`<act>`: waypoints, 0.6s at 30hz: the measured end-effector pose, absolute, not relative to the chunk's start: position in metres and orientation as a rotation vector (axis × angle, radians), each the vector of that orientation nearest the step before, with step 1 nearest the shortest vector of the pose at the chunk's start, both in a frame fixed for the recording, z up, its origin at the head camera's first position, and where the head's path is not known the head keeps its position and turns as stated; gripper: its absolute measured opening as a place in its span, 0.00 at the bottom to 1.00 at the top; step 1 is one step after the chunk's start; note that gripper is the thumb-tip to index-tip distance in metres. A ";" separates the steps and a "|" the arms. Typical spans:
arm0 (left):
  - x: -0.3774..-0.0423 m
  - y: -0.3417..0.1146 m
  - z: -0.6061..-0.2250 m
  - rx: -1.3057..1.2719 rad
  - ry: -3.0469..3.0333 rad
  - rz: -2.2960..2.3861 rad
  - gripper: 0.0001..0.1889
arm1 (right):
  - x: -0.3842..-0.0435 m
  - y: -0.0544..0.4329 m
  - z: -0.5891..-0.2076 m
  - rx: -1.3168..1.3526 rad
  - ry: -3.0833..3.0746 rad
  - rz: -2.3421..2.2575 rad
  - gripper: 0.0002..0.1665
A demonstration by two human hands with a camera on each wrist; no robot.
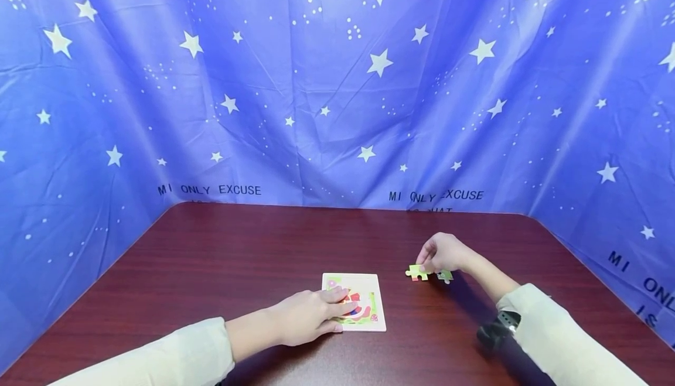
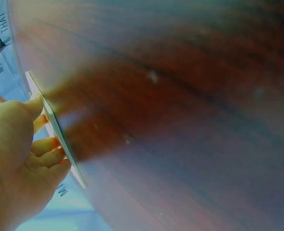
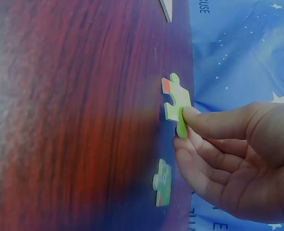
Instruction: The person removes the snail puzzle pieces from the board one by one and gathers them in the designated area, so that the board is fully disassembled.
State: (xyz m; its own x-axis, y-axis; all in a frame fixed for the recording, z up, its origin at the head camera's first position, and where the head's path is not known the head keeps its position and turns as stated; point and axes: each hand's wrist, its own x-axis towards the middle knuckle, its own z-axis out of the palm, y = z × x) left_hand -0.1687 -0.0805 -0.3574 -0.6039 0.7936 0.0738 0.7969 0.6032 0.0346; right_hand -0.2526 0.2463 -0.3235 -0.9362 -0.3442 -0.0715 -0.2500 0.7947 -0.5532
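My left hand lies over a square puzzle board with a pale frame and a colourful picture, its straight fingers resting on the picture. In the left wrist view the board shows edge-on beneath the fingers. Right of the board, my right hand pinches a yellow-green jigsaw piece with a red corner between thumb and fingers. A second, green jigsaw piece lies on the table beside it, partly behind the right hand in the head view.
The dark red wooden table has a glossy grain. Around its back and sides hangs a blue curtain with white stars and printed words. A black device is strapped at the right wrist, by the pale sleeve.
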 end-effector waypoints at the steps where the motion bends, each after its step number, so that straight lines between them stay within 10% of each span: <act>1: -0.169 -0.080 -0.357 -1.372 -2.764 -0.097 0.24 | -0.252 0.248 -0.323 -0.462 2.824 -0.833 0.03; 18: -0.168 -0.080 -0.358 -1.384 -2.750 -0.071 0.23 | -0.249 0.246 -0.330 -0.438 2.907 -0.815 0.02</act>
